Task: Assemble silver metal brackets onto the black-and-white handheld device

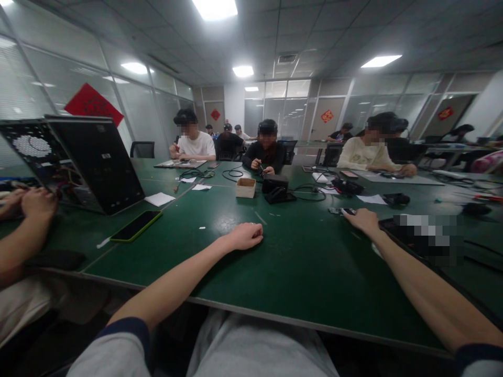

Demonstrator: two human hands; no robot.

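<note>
My left hand [245, 235] rests on the green table with its fingers curled into a loose fist. Anything inside it is hidden. Out to the right, my right hand [363, 221] reaches forward, its fingers closed on a small object with a dark face and pale edges [348, 211]. Just beyond those fingertips lies a small greyish piece [334, 210], too small to name. A flat black item [412, 235], partly blurred out, lies beside my right forearm.
A green-edged phone [137, 226] and an open black computer case [94, 165] stand left, beside a co-worker's hands [37, 203]. Ahead are a small open box [245, 188], a black device [277, 187], cables and papers. Other people sit across the green table [298, 272].
</note>
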